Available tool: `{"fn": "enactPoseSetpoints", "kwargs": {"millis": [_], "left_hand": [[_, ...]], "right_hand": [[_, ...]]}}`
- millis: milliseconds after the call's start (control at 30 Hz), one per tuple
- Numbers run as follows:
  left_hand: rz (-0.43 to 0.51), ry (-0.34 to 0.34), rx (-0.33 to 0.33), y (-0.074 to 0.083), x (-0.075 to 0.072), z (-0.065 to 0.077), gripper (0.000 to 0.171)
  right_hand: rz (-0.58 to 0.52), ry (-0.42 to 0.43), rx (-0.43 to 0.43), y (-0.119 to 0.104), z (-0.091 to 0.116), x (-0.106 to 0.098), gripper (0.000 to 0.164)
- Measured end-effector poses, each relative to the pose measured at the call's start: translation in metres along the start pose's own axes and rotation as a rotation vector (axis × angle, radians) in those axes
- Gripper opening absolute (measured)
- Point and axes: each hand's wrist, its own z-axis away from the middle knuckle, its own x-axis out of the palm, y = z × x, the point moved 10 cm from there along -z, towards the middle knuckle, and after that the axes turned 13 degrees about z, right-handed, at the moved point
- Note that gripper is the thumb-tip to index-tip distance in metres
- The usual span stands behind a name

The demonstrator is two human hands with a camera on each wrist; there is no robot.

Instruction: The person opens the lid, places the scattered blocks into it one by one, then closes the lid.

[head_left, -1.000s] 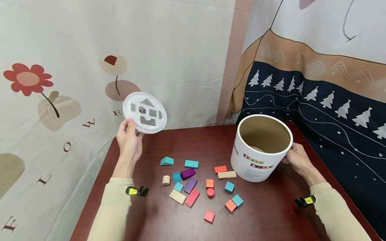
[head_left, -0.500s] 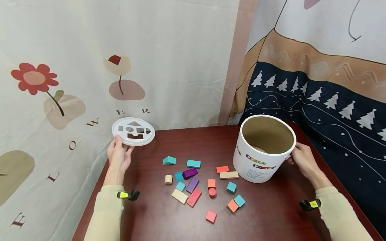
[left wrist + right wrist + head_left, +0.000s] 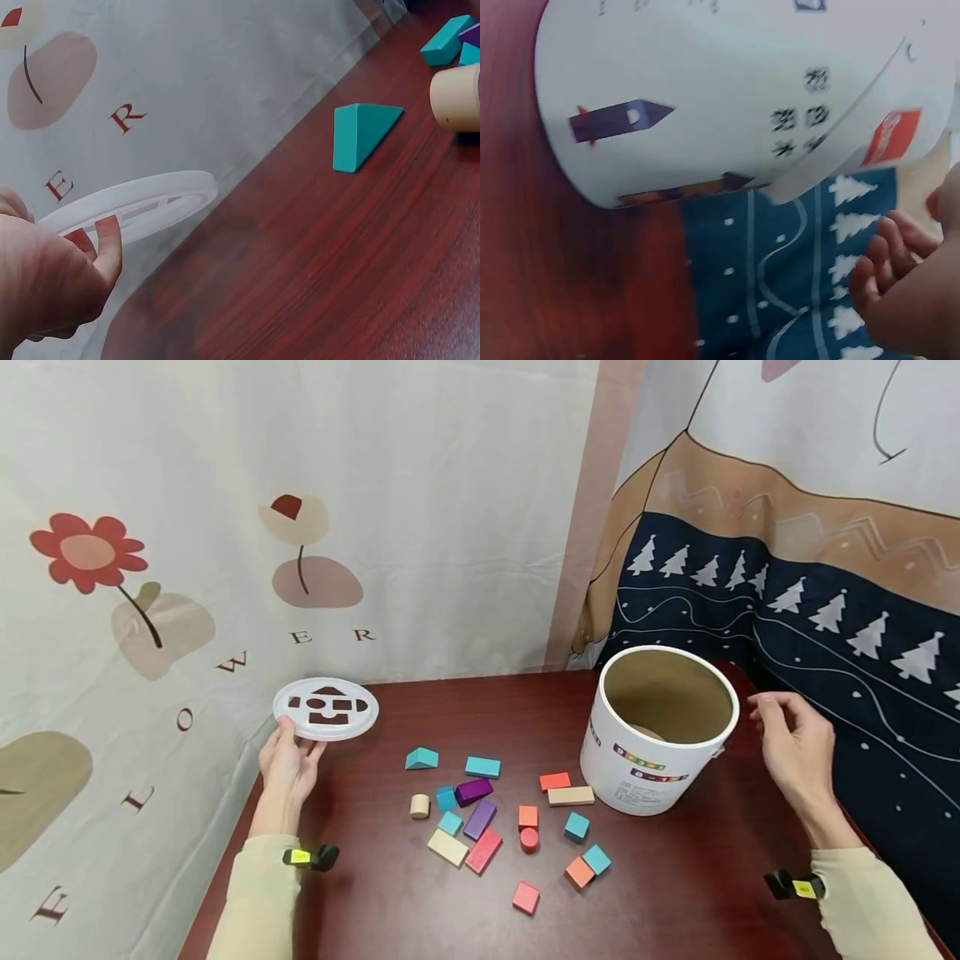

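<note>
My left hand (image 3: pixel 285 768) pinches the near-left edge of a round white lid (image 3: pixel 360 722) with shaped cut-outs, at the table's far left. In the left wrist view, fingertips reach under the lid (image 3: pixel 161 187), which is tilted. A tall white bucket (image 3: pixel 637 768) with coloured print stands upright towards the right, its top uncovered. My right hand (image 3: pixel 798 752) is just right of the bucket, apart from it, fingers loosely bent and holding nothing. The right wrist view shows the bucket's side, a pale strap-like handle (image 3: pixel 810 180) and the hand (image 3: pixel 907 277).
Several wooden blocks lie mid-table, among them a teal wedge (image 3: pixel 422 759), a purple block (image 3: pixel 480 819), a beige cylinder (image 3: pixel 419 807) and a pink cube (image 3: pixel 526 898). A beige bar (image 3: pixel 571 796) lies close to the bucket. A printed curtain (image 3: pixel 465 527) hangs behind the table.
My left hand has lowered the lid and turned it flatter, moving left. The right hand has let go of the bucket's right side and drawn away to the right. The bucket and blocks stay put.
</note>
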Motion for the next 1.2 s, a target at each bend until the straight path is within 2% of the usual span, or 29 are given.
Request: {"fn": "enactPoseSetpoints", "kwargs": {"millis": [100,200,333,467,600,733,967,1067,1200], "left_hand": [[-0.006,0.003,0.002,0.002,-0.004,-0.001,0.050],[0.001,-0.001,0.001,0.002,-0.006,-0.001,0.043],[0.001,0.004,-0.008,0.002,-0.009,0.000,0.041],[-0.018,0.003,-0.036,-0.002,-0.013,0.000,0.055],[-0.051,-0.005,-0.058,-0.006,-0.017,-0.001,0.064],[-0.109,0.047,-0.041,-0.005,-0.027,-0.004,0.064],[-0.319,0.163,0.044,0.002,-0.042,-0.004,0.058],[-0.405,0.183,0.054,0.005,-0.045,-0.004,0.058],[-0.515,0.176,0.047,0.005,-0.046,-0.004,0.058]], "right_hand": [[0.009,0.167,-0.168,-0.035,0.005,-0.021,0.022],[-0.003,0.250,-0.401,-0.080,0.017,-0.033,0.025],[-0.021,0.254,-0.699,-0.134,0.041,-0.031,0.038],[-0.031,0.216,-0.890,-0.160,0.058,-0.019,0.049],[-0.027,0.172,-0.976,-0.167,0.068,-0.006,0.052],[-0.007,0.134,-1.011,-0.166,0.073,0.005,0.052],[-0.002,0.124,-1.061,-0.169,0.080,0.016,0.043],[0.011,0.117,-1.073,-0.169,0.082,0.019,0.041],[0.040,0.115,-1.080,-0.167,0.084,0.022,0.040]]}}
